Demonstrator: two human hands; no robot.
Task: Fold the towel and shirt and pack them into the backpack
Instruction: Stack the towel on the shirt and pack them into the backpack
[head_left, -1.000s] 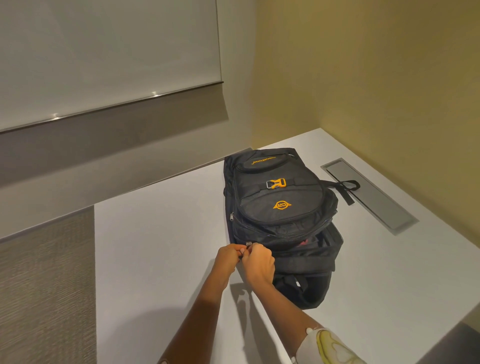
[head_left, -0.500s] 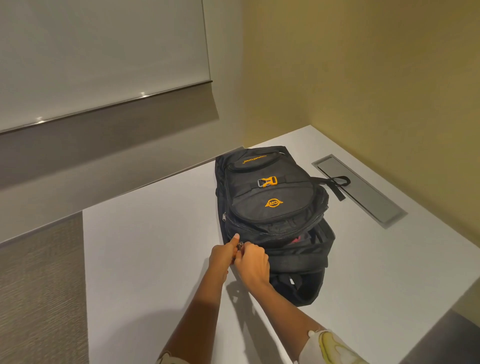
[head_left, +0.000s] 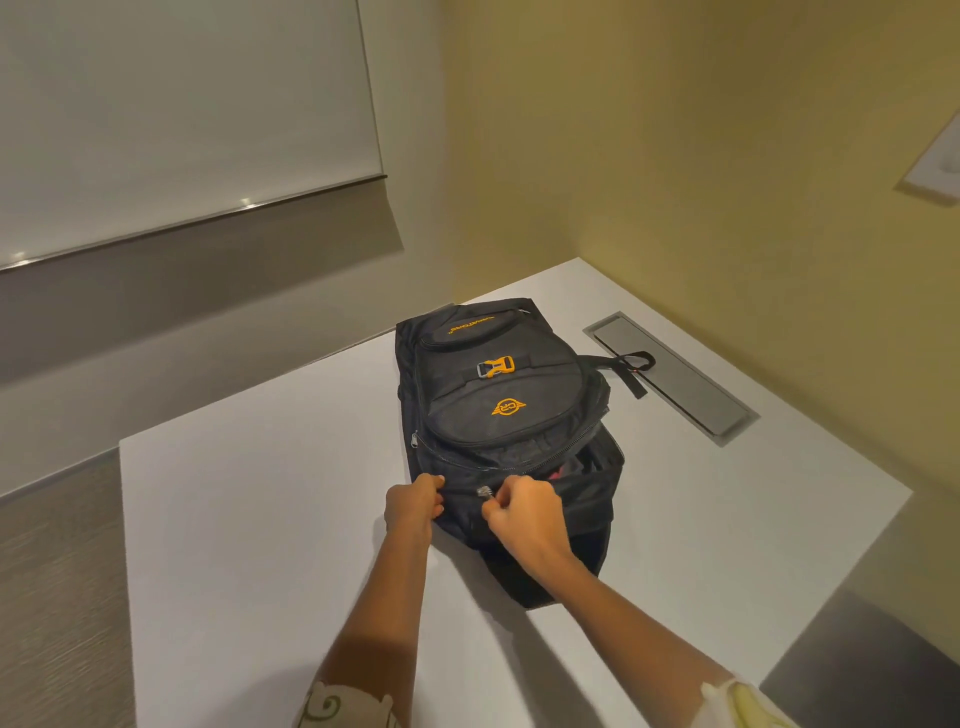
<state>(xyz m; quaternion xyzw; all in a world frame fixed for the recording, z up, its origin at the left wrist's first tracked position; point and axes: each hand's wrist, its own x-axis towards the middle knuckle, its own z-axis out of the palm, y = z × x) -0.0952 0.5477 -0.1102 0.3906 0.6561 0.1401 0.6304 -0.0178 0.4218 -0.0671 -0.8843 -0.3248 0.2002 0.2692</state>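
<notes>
Gripping 1 backpack (head_left: 498, 410): left hand (head_left: 413, 506) | pinching 1 zipper pull (head_left: 484, 492): right hand (head_left: 524, 512)

Black backpack (head_left: 498, 395), orange logo (head_left: 508, 407)

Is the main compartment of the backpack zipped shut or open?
Partly open: beyond the zipper pull in the right hand, the backpack gapes, showing red fabric.

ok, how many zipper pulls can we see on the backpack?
2. One zipper pull sits by the right hand on the near edge of the backpack; a second pull hangs on its left side seam. Others may be hidden in folds.
</notes>
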